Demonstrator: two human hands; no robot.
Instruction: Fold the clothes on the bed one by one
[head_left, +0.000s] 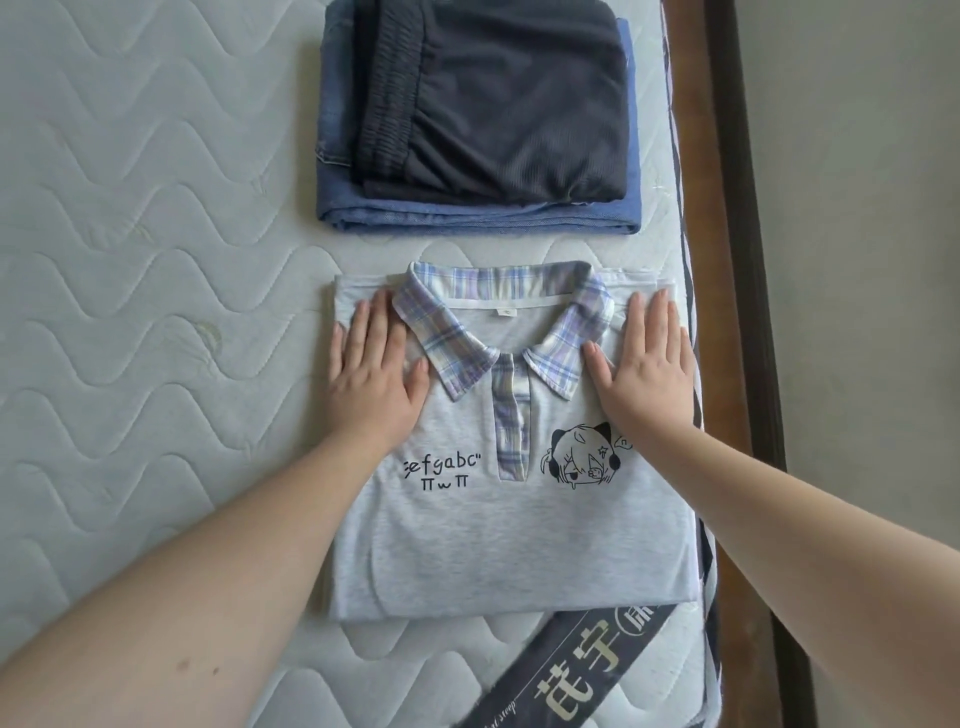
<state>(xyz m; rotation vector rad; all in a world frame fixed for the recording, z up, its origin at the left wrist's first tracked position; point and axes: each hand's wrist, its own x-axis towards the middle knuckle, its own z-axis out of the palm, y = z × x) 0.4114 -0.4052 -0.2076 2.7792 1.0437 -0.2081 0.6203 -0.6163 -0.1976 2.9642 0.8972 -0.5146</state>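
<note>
The quilted mattress (130, 260) fills most of the view, a wooden frame (748, 312) along its right edge. Near that edge lies the folded grey shirt (493, 535), collar up. Beyond it, black shorts (498, 98) sit folded on jeans (467, 218). The left hand (371, 374) and right hand (647, 374) lie flat on the shirt's shoulders, fingers straight, grasping nothing.
</note>
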